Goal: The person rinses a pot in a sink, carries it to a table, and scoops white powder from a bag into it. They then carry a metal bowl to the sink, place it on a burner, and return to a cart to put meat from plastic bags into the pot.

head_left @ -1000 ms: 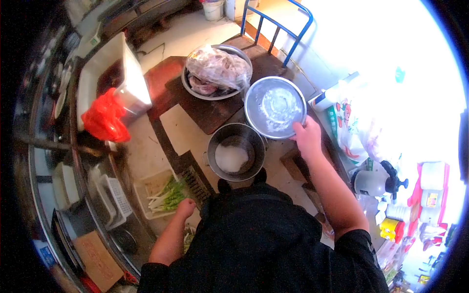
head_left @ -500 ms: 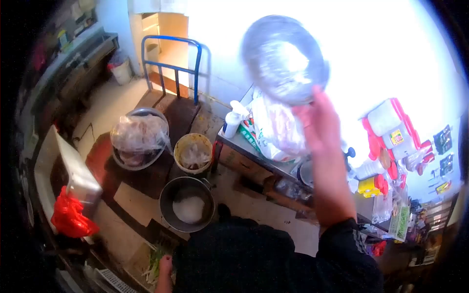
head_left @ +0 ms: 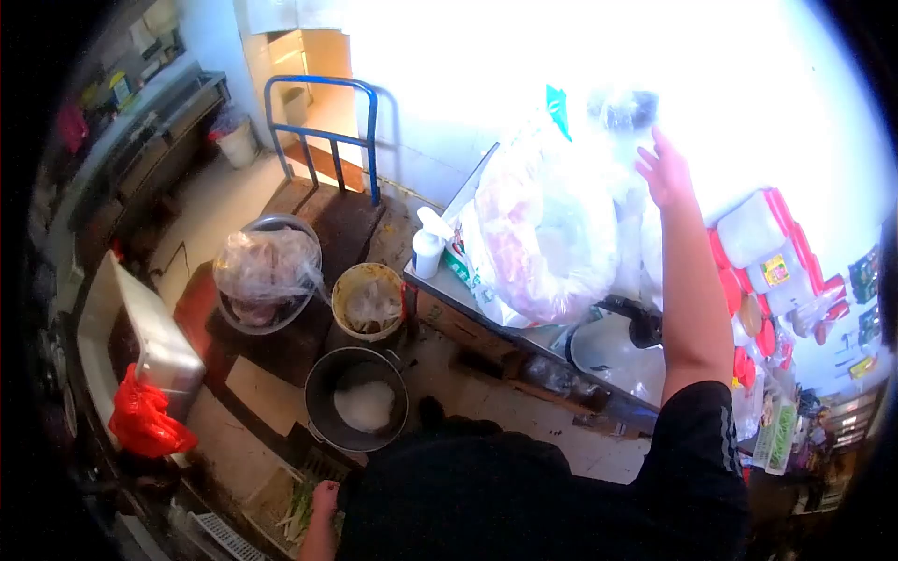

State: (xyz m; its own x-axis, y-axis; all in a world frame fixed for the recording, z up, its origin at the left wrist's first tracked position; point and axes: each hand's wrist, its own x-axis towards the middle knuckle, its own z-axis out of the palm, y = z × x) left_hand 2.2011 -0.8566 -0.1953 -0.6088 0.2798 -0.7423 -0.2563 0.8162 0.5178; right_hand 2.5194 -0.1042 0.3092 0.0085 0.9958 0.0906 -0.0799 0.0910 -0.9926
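Observation:
My right hand (head_left: 666, 171) is raised over the worktable (head_left: 465, 297) at the right, its fingers apart and nothing visible in its grip. Just beyond the fingertips is a blurred grey shape (head_left: 631, 110), washed out by glare. Large clear plastic bags (head_left: 547, 229) with pale contents fill the table to its left. Low at the left, my left hand (head_left: 325, 497) is closed beside green stalks (head_left: 297, 514); what it holds, if anything, is hidden.
A spray bottle (head_left: 427, 251) stands on the table corner. On the floor side are a dark pot (head_left: 316, 397), a bucket (head_left: 339, 323), a metal basin (head_left: 311, 234) with bagged contents and a blue-handled trolley (head_left: 373, 140). Red-lidded containers (head_left: 748, 229) are at the right.
The round metal lid or bowl raised by my right hand is no longer distinguishable. My right hand has moved up and right, with its fingers apart. More of the plastic bags shows.

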